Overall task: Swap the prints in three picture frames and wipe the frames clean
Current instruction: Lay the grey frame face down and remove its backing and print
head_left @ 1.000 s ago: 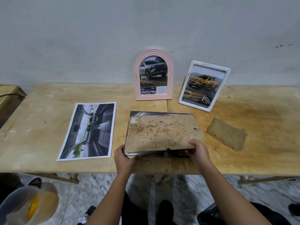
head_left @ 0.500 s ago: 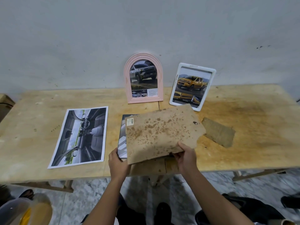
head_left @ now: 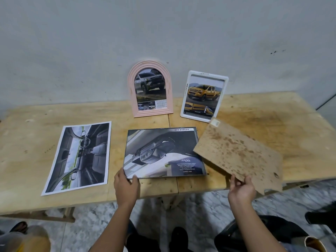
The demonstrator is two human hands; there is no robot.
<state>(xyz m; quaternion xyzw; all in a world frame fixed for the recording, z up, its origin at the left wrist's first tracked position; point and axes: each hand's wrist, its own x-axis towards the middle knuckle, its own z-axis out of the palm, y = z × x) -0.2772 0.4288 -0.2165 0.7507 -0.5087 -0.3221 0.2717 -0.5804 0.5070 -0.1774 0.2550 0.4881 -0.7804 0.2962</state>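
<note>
A dark flat frame (head_left: 163, 152) lies face down on the wooden table (head_left: 272, 113), its car print showing from behind. My left hand (head_left: 125, 184) grips the frame's near left corner. My right hand (head_left: 241, 190) holds a stained brown backing board (head_left: 238, 153) by its near edge, lifted and tilted to the right of the frame. A loose print of a car interior (head_left: 80, 157) lies flat at the left. At the back, a pink arched frame (head_left: 150, 89) and a white rectangular frame (head_left: 204, 96) lean on the wall, each holding a car print.
The table's front edge runs just past my hands, with marble floor (head_left: 196, 211) below. A plastic container (head_left: 27, 240) sits at the lower left. Dark shoes (head_left: 179, 237) show under the table edge.
My right hand has lifted the backing board off the frame and swung it to the right, uncovering the print. The brown cloth seen earlier on the right is now hidden behind the board.
</note>
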